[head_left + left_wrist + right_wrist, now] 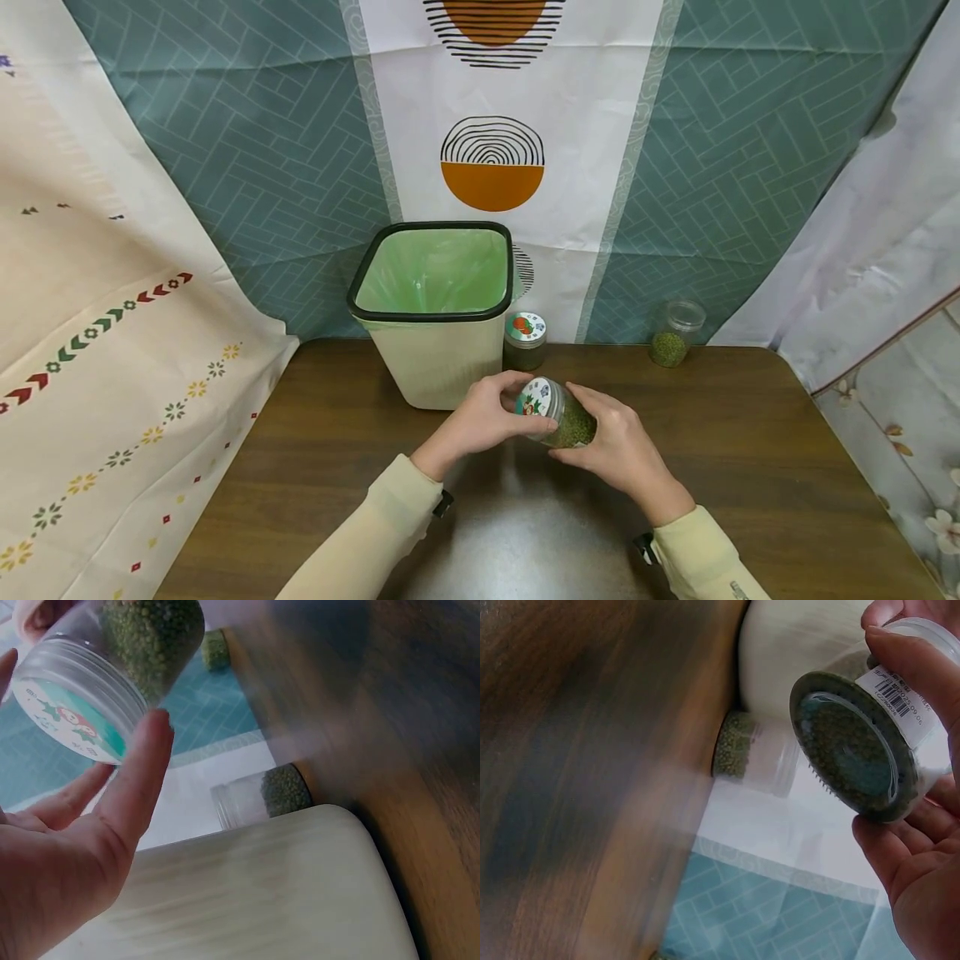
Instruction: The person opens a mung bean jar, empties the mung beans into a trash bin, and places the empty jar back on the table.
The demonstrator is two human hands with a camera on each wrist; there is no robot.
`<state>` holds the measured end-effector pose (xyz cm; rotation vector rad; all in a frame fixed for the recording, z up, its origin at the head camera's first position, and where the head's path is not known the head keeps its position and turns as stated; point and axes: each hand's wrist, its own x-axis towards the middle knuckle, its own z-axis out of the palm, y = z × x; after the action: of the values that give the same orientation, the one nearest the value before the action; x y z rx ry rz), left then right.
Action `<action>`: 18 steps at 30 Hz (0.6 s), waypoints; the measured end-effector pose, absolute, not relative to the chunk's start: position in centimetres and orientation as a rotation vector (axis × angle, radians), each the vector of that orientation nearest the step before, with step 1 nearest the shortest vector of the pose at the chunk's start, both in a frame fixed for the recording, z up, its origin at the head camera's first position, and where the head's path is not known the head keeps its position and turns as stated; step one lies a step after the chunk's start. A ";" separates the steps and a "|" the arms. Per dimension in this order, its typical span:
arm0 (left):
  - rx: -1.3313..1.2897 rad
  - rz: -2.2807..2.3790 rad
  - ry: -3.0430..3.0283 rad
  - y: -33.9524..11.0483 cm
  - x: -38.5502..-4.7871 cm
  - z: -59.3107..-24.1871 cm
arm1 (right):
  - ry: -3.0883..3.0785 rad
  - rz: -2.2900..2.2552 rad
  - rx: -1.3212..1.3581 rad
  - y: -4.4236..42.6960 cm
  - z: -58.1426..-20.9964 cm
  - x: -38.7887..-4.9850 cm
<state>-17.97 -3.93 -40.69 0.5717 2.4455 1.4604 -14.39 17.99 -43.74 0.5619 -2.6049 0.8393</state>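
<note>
A clear plastic jar point(573, 421) part-filled with small green beans is held tilted above the table, its printed lid toward the left. My left hand point(489, 414) holds the lid end, thumb on the near side and fingers behind. In the left wrist view, the thumb point(146, 769) lies along the edge of the white and green lid point(67, 724). My right hand point(621, 439) grips the jar's body near its base. The right wrist view shows the jar's bottom point(847, 750) and a barcode label point(896, 701) close to the right thumb.
A cream trash bin point(442, 362) with black rim and green liner stands left of the hands. Beside it sits another lidded bean jar point(524, 342). A third bean jar point(675, 333) stands at the table's back right. Patterned cloth point(300, 167) hangs behind the wooden table point(750, 467).
</note>
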 end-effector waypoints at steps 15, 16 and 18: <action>0.896 1.388 2.408 -4.3 -18.3 -40.3 | -2.621 0.874 0.567 18.1 -43.8 -14.5; 0.883 1.390 2.411 -4.3 -18.4 -40.3 | -2.625 0.873 0.566 18.1 -43.9 -14.5; 0.860 1.392 2.414 -4.3 -18.4 -40.3 | -2.632 0.873 0.560 18.1 -44.0 -14.5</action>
<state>-18.41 -4.34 -40.32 0.8600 2.4135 1.3921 -14.48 18.13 -43.97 0.5600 -2.6317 0.8726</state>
